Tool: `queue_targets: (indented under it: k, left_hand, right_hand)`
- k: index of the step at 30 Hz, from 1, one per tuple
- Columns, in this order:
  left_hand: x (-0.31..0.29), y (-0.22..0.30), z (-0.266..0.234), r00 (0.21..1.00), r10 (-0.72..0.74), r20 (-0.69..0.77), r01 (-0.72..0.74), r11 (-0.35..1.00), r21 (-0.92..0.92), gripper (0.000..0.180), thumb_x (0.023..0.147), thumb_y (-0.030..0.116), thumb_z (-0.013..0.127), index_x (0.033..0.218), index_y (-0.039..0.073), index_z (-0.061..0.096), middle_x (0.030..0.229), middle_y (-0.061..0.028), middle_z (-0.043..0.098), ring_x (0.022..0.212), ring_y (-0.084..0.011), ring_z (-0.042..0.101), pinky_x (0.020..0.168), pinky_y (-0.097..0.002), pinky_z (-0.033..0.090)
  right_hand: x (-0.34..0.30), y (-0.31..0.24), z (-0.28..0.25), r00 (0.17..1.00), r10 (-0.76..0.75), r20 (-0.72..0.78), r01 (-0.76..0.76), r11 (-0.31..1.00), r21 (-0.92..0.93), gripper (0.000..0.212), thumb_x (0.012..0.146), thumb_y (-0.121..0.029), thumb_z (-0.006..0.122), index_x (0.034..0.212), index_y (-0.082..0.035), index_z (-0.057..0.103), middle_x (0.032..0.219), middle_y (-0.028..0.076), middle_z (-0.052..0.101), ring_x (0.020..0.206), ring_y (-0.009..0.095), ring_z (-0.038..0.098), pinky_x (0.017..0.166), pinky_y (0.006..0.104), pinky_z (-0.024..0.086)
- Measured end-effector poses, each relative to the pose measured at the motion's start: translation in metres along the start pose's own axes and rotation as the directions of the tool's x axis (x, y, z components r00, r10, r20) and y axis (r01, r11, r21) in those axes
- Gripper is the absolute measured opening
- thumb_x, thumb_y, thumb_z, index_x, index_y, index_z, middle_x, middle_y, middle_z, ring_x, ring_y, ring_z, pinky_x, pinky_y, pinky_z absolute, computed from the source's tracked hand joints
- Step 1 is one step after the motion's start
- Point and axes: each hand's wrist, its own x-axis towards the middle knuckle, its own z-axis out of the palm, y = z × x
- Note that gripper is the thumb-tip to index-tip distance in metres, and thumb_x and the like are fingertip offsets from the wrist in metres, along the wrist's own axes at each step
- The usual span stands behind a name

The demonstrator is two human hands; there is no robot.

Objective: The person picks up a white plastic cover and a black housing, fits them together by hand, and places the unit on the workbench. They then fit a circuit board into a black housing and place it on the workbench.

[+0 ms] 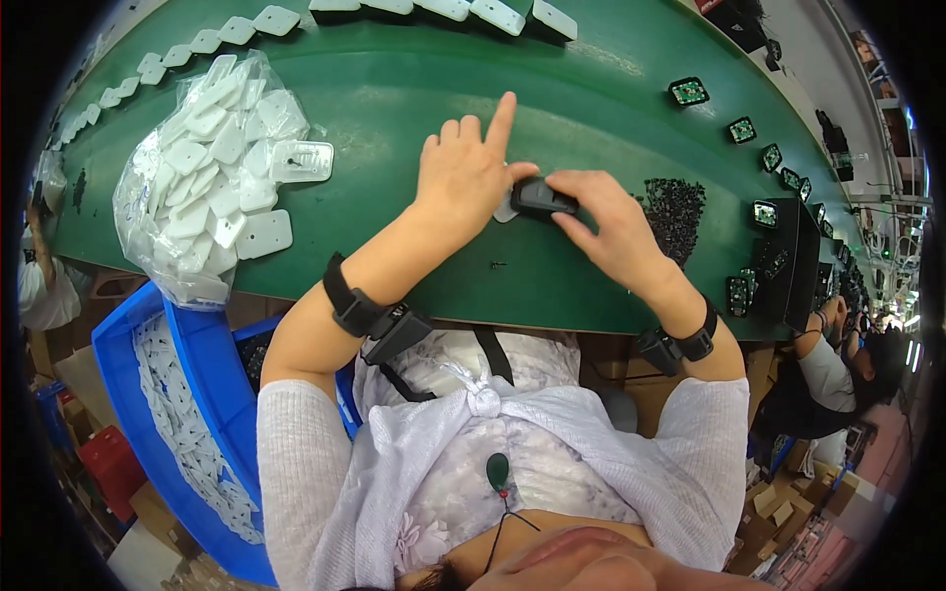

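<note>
Right hand (613, 225) grips a black plastic casing (542, 197) by its 3 o'clock end, thumb opposed to fingers. Left hand (461, 175) not closed on anything: index extended toward 1 o'clock, thumb at casing's far edge; contact unclear. Casing lies over the green worktop (394, 108), long axis near 9–3 o'clock, right end dipping toward 4. Rounded corners, dark, recessed upper face; fine detail not resolved. Right end covered by fingers, underside hidden. Pale piece (506, 210) under left end, mostly concealed, unidentified. Screw (499, 264) toward 7 o'clock; small black parts (675, 217), heaped, at 3; bagged white covers (202, 167) at 9.
</note>
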Motion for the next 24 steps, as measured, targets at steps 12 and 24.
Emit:
queue_targets:
  k: [12, 24]
  left_hand:
    - [-0.022, 0.006, -0.013, 0.998, 0.022, 0.051, -0.023, 1.0, 0.021, 0.089, 0.073, 0.034, 0.076, 0.148, 0.017, 0.032, 0.099, -0.0084, 0.048, 0.091, -0.026, 0.047, 0.077, -0.0396, 0.041]
    - [-0.005, -0.05, -0.045, 0.938, 0.248, 0.244, -0.135, 0.906, -0.401, 0.072, 0.079, 0.016, 0.073, 0.142, 0.011, 0.038, 0.111, -0.0141, 0.053, 0.103, -0.034, 0.05, 0.088, -0.0422, 0.045]
  right_hand:
    - [-0.035, -0.052, 0.012, 0.961, -0.212, 0.176, 0.12, 0.897, 0.426, 0.042, 0.08, -0.004, 0.069, 0.12, -0.003, 0.058, 0.121, 0.013, 0.06, 0.11, 0.031, 0.058, 0.094, 0.0399, 0.047]
    - [-0.031, -0.063, 0.078, 0.984, -0.067, 0.164, -0.065, 0.724, 0.686, 0.04, 0.087, -0.005, 0.062, 0.126, -0.004, 0.055, 0.13, 0.012, 0.056, 0.126, 0.031, 0.049, 0.107, 0.0411, 0.037]
